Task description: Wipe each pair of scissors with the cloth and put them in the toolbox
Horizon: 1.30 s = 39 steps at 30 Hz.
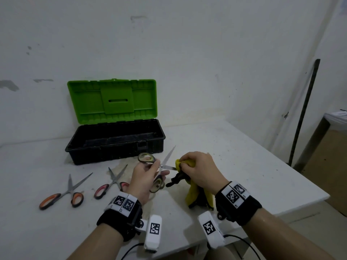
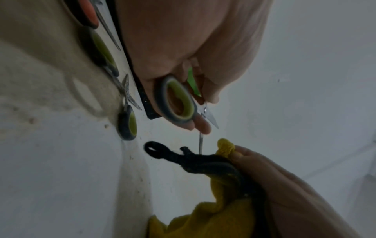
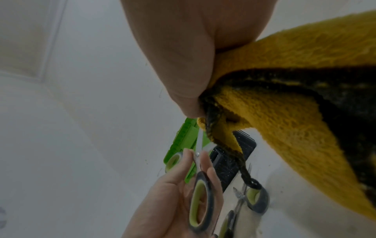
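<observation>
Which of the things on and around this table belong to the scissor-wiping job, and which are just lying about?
Job: green-handled scissors in left hand; yellow cloth in right hand; second green-handled pair; orange-handled scissors; red-handled scissors; open toolbox.
Lying about: dark pole against the wall; brown box beside the table.

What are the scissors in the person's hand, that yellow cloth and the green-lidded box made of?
Scissors: bright shiny blades, likely steel; grey-green handles look rubbery plastic. Cloth: fuzzy pile, probably microfibre, dark-edged. Toolbox: moulded ribs and matte surface suggest hard plastic.
</observation>
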Available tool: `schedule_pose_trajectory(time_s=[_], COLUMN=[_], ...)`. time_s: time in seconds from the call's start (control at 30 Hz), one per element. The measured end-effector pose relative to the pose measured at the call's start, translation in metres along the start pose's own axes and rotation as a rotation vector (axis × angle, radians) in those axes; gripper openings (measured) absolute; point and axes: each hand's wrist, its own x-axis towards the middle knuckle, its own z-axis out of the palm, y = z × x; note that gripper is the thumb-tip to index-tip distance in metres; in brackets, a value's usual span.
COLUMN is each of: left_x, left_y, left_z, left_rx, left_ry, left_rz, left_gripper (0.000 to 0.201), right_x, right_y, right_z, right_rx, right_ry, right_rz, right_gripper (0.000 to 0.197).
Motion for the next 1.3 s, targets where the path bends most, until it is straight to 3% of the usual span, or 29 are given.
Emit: schedule_pose_trajectory(time_s=[0.1, 0.23, 0.43, 0.67, 0.8, 0.97, 1.07, 1.23, 1.3], left_x=[0.0, -0.003, -0.008, -0.013, -0.013, -0.014, -0.018, -0.021, -0.02], left_y=[-0.003, -0.007, -0.016, -0.011, -0.016, -0.017, -0.015, -0.015, -0.015], left_z=[0.001, 0.004, 0.009, 0.011, 0.013, 0.014, 0.013, 0.011, 0.01], left_rx=[0.018, 0.029, 0.05, 0.109, 0.036, 0.058, 0.1, 0.111, 0.09], left_ry=[0.023, 0.036, -0.002, 0.04, 0.013, 0.023, 0.006, -0.013, -0.005], left_rz=[-0.012, -0.033, -0.043, 0.037, 0.001, 0.014, 0.026, 0.044, 0.038], left_gripper=[0.031, 0.027, 0.022, 0.032, 0.03, 0.029, 0.033, 0.033, 0.033], right_x=[-0.003, -0.002, 0.004, -0.005, -0.002, -0.006, -0.002, 0.02, 0.019], right_y=[-0.003, -0.008, -0.013, 0.0, 0.001, 0.001, 0.001, 0.008, 0.009], right_z=[-0.006, -0.006, 0.012, 0.032, 0.034, 0.034, 0.029, 0.007, 0.002], right_rx=[0.138, 0.113, 0.059, -0.061, -0.075, -0.071, -0.099, -0.13, -0.098], right_ry=[-0.012, -0.006, 0.009, 0.058, 0.084, 0.042, 0.047, 0.162, 0.206], right_rz=[0.046, 0.03, -0.098, -0.209, -0.172, -0.347, -0.29, -0.044, -0.047], right_gripper=[0.012, 0.014, 0.009, 0.032, 0.019, 0.014, 0.016, 0.021, 0.019])
